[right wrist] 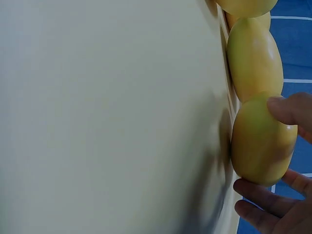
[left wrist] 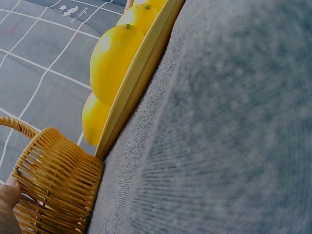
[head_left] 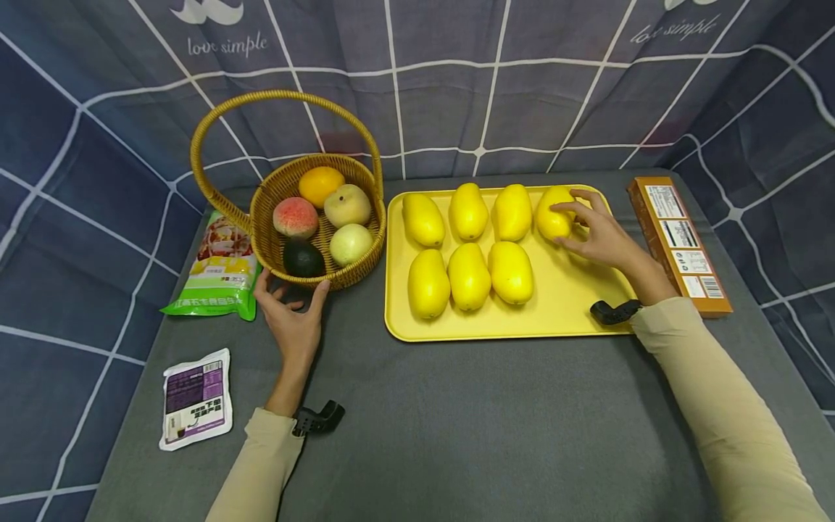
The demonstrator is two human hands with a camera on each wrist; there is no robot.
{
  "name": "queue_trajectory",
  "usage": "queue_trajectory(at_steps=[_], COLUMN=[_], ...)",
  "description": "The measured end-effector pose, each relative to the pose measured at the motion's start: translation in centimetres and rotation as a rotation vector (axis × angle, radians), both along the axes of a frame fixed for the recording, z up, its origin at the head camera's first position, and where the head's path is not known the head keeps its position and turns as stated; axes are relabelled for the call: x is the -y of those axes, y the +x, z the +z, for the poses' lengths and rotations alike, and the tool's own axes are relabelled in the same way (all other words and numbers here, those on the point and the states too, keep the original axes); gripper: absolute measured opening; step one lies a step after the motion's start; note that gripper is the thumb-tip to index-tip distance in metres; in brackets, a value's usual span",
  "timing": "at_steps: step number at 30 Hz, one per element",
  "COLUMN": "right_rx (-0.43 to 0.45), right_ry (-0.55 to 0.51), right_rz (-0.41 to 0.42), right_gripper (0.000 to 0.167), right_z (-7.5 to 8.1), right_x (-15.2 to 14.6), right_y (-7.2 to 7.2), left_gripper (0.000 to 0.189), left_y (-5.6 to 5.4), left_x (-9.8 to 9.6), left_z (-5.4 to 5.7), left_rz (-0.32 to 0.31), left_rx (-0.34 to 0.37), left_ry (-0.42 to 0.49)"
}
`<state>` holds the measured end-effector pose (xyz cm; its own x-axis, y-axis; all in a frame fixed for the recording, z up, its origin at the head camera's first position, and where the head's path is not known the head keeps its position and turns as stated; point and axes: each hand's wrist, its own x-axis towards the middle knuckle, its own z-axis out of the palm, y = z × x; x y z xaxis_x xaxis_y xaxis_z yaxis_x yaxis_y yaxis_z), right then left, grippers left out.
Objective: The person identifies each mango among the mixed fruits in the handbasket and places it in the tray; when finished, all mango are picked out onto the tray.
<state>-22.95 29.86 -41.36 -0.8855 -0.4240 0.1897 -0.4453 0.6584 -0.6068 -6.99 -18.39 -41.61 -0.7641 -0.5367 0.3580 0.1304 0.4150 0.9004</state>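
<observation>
At the left, a wicker basket (head_left: 355,272) with a tall hoop handle carries a peach (head_left: 296,217), an avocado (head_left: 303,258), an orange fruit (head_left: 321,185) and two pale round fruits. My left hand (head_left: 290,322) holds its near side, thumb (left wrist: 9,192) against the woven wall and fingers spread leftward. On the right, my right hand (head_left: 603,232) grips a yellow mango (head_left: 551,212) at the back row's right end, thumb on one side and fingers on the other. Several more mangoes (head_left: 468,275) lie in two rows on the yellow tray (head_left: 561,315).
A green food packet (head_left: 222,272) lies left of the basket, and a white and purple pouch (head_left: 197,399) is nearer me. Right of the tray lies an orange-brown box (head_left: 678,246). Gridded curtains (head_left: 443,94) enclose the grey table (head_left: 457,420) at the back and sides.
</observation>
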Motion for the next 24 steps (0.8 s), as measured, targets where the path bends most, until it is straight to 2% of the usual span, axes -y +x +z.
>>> queue_trajectory(at_steps=[24], right_rx=[0.028], right_ry=[0.037], right_rz=[0.000], right_gripper=[0.062], right_z=[-0.01], right_x=[-0.29], right_y=[0.12], left_gripper=[0.083], left_y=[0.07], left_x=[-0.08], left_z=[0.06], left_rz=[0.008], left_rx=[0.007], left_ry=[0.006])
